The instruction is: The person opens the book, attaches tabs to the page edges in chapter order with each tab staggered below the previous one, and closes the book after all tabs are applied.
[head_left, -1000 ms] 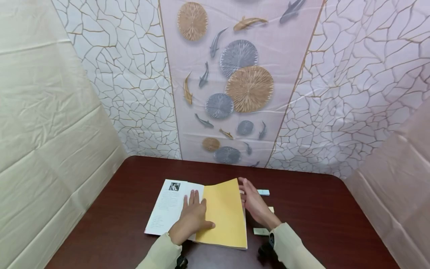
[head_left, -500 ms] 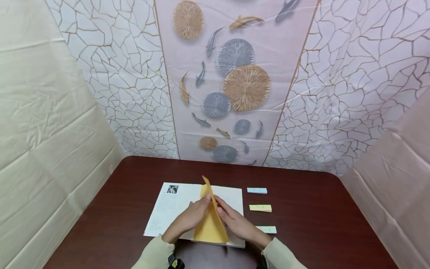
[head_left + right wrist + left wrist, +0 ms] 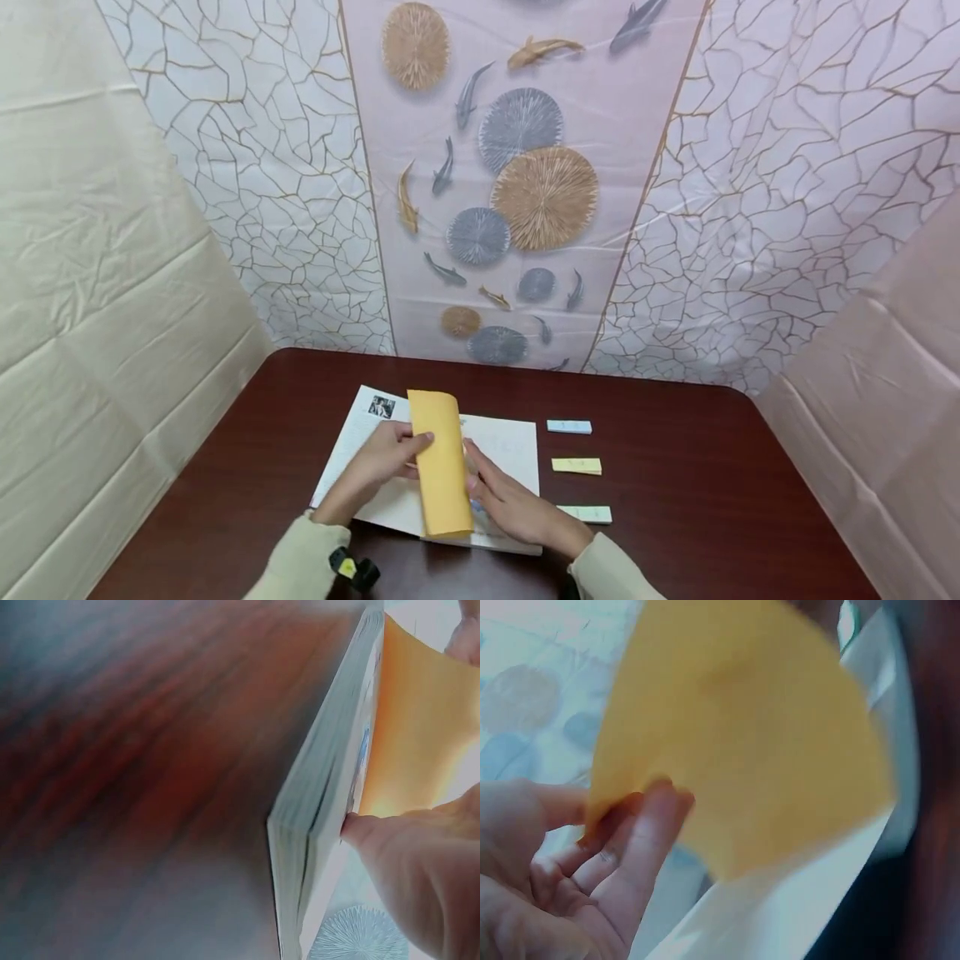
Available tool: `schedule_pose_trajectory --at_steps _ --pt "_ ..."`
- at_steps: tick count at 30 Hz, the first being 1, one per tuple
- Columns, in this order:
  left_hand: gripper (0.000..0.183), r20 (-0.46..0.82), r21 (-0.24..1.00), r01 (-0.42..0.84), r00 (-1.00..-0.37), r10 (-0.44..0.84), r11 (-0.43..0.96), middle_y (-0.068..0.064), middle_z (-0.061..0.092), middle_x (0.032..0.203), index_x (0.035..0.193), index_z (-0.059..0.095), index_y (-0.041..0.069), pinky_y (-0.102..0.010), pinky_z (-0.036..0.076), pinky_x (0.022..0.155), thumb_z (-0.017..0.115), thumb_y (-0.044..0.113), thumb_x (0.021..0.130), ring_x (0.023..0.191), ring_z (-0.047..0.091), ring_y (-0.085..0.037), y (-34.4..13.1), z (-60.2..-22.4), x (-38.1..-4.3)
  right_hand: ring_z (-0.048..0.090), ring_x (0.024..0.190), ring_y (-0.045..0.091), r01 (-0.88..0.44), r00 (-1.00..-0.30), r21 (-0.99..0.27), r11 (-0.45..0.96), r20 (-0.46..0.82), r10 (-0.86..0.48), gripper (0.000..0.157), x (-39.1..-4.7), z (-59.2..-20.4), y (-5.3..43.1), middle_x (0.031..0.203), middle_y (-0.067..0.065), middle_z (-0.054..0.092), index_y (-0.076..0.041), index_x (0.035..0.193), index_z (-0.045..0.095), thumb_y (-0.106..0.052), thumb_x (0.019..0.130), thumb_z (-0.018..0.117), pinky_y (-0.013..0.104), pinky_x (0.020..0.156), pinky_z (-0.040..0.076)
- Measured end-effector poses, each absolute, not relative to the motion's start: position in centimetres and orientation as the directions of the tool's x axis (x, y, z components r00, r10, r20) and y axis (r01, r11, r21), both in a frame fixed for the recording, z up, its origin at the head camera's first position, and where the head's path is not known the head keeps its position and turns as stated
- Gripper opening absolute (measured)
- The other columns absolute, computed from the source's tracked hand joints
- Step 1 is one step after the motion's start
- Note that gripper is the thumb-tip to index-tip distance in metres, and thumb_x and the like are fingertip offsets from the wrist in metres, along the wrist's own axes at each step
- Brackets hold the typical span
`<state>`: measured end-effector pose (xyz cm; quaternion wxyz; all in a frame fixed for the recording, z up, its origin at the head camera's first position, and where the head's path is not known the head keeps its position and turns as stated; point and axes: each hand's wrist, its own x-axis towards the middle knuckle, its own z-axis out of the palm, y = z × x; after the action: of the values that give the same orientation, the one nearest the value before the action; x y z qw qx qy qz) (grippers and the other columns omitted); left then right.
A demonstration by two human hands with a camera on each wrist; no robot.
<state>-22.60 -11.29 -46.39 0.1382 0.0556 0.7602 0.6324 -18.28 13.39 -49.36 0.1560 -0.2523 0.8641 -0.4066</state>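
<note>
An open book [image 3: 512, 442] lies on the dark wooden table, with a small black-and-white photo on its left page. A yellow sheet [image 3: 442, 475] rises from the book's middle and bends over to the left. My left hand [image 3: 381, 457] pinches that sheet's free edge between thumb and fingers, as the left wrist view also shows. On the other side, my right hand [image 3: 517, 510] lies over the right page with fairly straight fingers, near the bent sheet. In the right wrist view, its thumb [image 3: 364, 827] is at the page surface beside the thick page block [image 3: 315, 780].
Right of the book, three small paper strips lie in a column: blue [image 3: 569, 427], yellow [image 3: 576, 466] and green [image 3: 587, 514]. A patterned cloth [image 3: 480, 283] hangs behind the table [image 3: 675, 483], with pale cloth at both sides.
The yellow sheet has gone from lying flat on the right to standing up, then curving leftward. My left hand has moved left with its edge. The right hand has come in over the right page.
</note>
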Motion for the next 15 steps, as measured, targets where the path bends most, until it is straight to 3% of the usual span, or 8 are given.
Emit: schedule_pose_trajectory --at_steps 5,9,15 --pt "0.024 -0.209 0.894 -0.106 -0.958 0.196 0.435 -0.008 0.074 0.080 0.094 0.074 -0.004 -0.033 0.062 0.062 0.071 0.018 0.102 0.065 0.072 -0.017 -15.9 -44.2 -24.4 0.008 0.163 0.036 -0.324 -0.807 -0.727 0.606 -0.123 -0.578 0.067 -18.0 -49.0 13.1 0.177 0.003 0.012 -0.020 0.171 0.012 -0.050 0.115 0.031 0.065 0.125 0.019" --pt "0.034 -0.257 0.785 -0.100 -0.951 0.173 0.612 0.001 0.059 0.062 0.073 0.066 0.006 -0.032 0.057 0.058 0.075 0.023 0.100 0.054 0.058 -0.011 -19.0 -43.5 -26.0 0.003 0.163 0.040 -0.392 -0.775 -0.633 0.667 -0.163 -0.610 0.071 -17.9 -49.2 12.8 0.177 0.005 0.016 -0.014 0.169 0.025 -0.049 0.111 0.048 0.065 0.125 0.020" --pt "0.041 -0.282 0.667 -0.075 -0.946 0.159 0.741 0.001 0.049 0.056 0.063 0.060 0.012 -0.030 0.049 0.054 0.078 0.025 0.098 0.052 0.048 -0.012 -21.7 -45.4 -27.4 0.010 0.161 0.043 -0.488 -0.763 -0.478 0.730 -0.172 -0.623 0.076 -17.8 -49.5 11.9 0.175 0.008 0.022 -0.010 0.165 0.034 -0.037 0.103 0.069 0.057 0.124 0.028"
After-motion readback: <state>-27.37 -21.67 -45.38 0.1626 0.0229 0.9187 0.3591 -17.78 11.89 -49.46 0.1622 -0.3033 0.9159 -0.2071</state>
